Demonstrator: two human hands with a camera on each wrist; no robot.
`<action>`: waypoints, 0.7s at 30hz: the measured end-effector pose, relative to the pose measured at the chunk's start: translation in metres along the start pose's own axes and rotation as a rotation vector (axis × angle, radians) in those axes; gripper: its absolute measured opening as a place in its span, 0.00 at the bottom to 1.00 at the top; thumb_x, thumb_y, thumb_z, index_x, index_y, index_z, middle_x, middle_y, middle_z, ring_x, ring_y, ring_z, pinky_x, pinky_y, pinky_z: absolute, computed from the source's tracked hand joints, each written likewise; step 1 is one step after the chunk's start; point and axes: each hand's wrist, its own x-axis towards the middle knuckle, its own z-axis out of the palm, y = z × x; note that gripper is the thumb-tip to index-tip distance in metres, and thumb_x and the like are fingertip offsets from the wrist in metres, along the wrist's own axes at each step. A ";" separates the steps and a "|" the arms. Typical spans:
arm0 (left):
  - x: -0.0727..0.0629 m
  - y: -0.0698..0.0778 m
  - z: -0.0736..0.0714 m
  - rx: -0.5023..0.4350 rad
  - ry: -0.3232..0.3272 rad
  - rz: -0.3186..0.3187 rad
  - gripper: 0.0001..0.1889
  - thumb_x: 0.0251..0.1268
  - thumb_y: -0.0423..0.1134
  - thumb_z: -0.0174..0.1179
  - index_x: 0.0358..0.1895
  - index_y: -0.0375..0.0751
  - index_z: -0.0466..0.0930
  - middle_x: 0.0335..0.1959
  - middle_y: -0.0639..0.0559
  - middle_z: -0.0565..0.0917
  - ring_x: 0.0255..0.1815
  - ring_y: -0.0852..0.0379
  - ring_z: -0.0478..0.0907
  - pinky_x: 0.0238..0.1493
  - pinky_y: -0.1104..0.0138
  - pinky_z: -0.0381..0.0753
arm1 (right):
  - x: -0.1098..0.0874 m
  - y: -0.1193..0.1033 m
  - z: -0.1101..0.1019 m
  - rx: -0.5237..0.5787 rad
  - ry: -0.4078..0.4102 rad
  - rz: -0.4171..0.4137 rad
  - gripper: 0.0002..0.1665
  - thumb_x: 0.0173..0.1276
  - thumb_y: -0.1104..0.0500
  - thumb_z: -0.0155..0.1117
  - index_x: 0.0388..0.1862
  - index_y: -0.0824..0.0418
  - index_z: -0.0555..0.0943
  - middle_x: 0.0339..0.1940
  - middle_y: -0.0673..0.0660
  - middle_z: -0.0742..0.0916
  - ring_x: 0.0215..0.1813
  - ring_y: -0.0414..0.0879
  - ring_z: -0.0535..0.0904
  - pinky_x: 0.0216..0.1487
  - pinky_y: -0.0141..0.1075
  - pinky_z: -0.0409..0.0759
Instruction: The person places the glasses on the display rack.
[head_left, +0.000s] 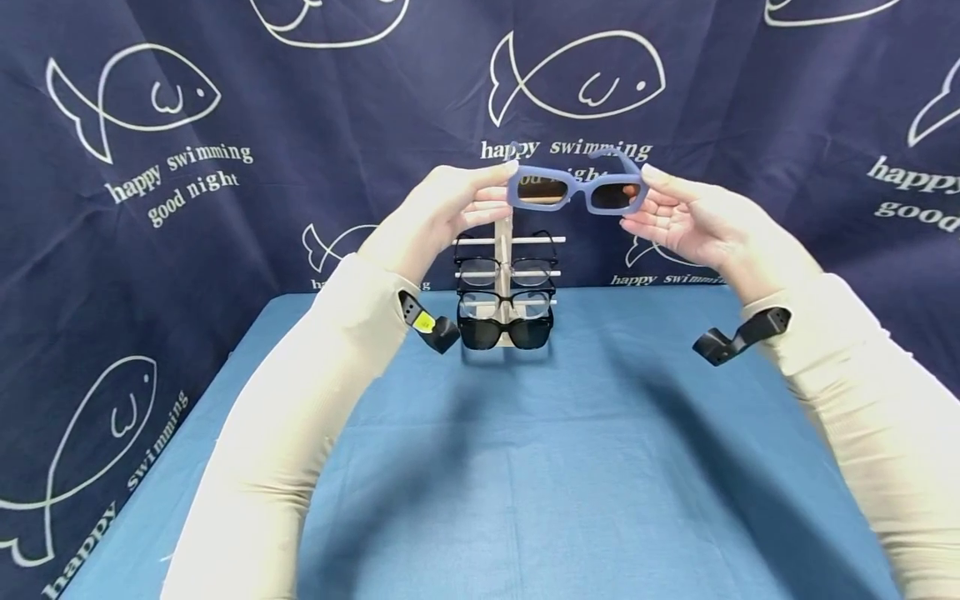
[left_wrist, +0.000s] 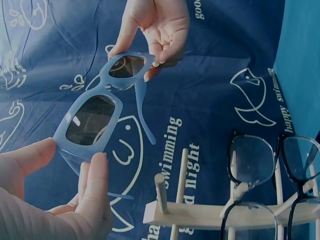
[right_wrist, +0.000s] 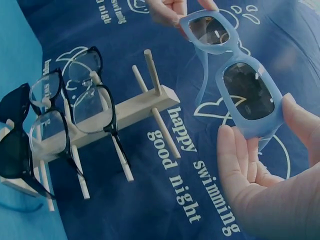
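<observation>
Blue-framed sunglasses [head_left: 577, 190] with dark lenses are held up between both hands, temples unfolded and pointing away. My left hand [head_left: 457, 204] pinches the left end of the frame between thumb and fingers. At the opposite end, my right hand [head_left: 693, 218] pinches the other corner the same way. Just below and behind the sunglasses stands a wooden eyewear rack [head_left: 503, 250], its top partly hidden by them in the head view. In the right wrist view, the rack's top pegs [right_wrist: 152, 72] carry no glasses.
On the rack hang two pairs of clear glasses [head_left: 480, 272] and, lowest, black sunglasses [head_left: 528, 333]. The rack stands at the back of a table with a blue cloth [head_left: 562, 467]. Behind it hangs a dark blue curtain [head_left: 360, 125] printed with white fish.
</observation>
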 end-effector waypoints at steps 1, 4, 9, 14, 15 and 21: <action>0.000 0.001 -0.001 -0.004 0.006 -0.008 0.22 0.62 0.36 0.66 0.59 0.36 0.78 0.54 0.37 0.83 0.54 0.48 0.83 0.48 0.68 0.87 | 0.001 0.001 0.001 -0.001 0.006 0.008 0.13 0.68 0.62 0.62 0.49 0.64 0.74 0.42 0.61 0.84 0.44 0.55 0.83 0.50 0.46 0.86; 0.001 0.001 -0.006 -0.003 0.018 -0.022 0.22 0.62 0.36 0.66 0.59 0.37 0.78 0.54 0.37 0.83 0.53 0.48 0.83 0.48 0.68 0.87 | 0.004 0.003 0.005 -0.007 0.018 0.025 0.14 0.68 0.61 0.63 0.49 0.62 0.73 0.42 0.60 0.83 0.44 0.54 0.82 0.52 0.45 0.86; 0.003 -0.001 -0.015 -0.009 0.030 -0.027 0.21 0.62 0.37 0.66 0.59 0.37 0.78 0.54 0.37 0.82 0.49 0.50 0.83 0.50 0.67 0.86 | 0.009 0.007 0.013 -0.031 0.040 0.036 0.16 0.66 0.61 0.65 0.50 0.59 0.72 0.43 0.59 0.83 0.45 0.53 0.82 0.54 0.45 0.85; 0.005 -0.005 -0.024 -0.044 0.064 -0.022 0.22 0.61 0.37 0.67 0.59 0.36 0.77 0.43 0.40 0.84 0.40 0.51 0.84 0.50 0.66 0.87 | 0.014 0.013 0.022 -0.041 0.069 0.052 0.21 0.64 0.61 0.67 0.53 0.57 0.70 0.43 0.58 0.81 0.45 0.51 0.81 0.54 0.44 0.85; 0.005 -0.006 -0.026 -0.054 0.070 -0.025 0.22 0.61 0.37 0.67 0.59 0.36 0.77 0.41 0.41 0.84 0.38 0.51 0.84 0.50 0.66 0.87 | 0.015 0.014 0.024 -0.044 0.077 0.054 0.22 0.63 0.61 0.68 0.53 0.57 0.70 0.43 0.58 0.81 0.46 0.51 0.81 0.53 0.43 0.86; 0.008 -0.011 -0.036 -0.096 0.096 -0.033 0.25 0.60 0.37 0.67 0.60 0.37 0.75 0.41 0.42 0.84 0.42 0.52 0.83 0.51 0.65 0.86 | 0.022 0.022 0.032 -0.082 0.105 0.059 0.28 0.61 0.60 0.71 0.57 0.54 0.68 0.52 0.55 0.76 0.50 0.48 0.78 0.55 0.41 0.85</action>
